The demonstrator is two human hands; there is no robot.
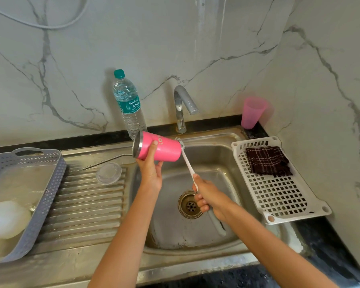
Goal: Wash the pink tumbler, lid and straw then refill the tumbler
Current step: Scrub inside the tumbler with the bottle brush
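1. On the drainboard [81, 204], leave straw [106, 162] and lid [109, 173] lying for later.
2. Over the sink [227, 163], keep left fingers [153, 148] wrapped firmly round the sideways tumbler [164, 150]; turn it slowly.
3. Rightward, with right fingers [199, 199] clenched on the brush [188, 162], work bristles [179, 142] round the base.

lid [109, 173] + straw [106, 161] on drainboard [87, 204] L of sink [216, 154] | bottle [129, 104] behind | rack [279, 196] R, cloth [267, 161] on it
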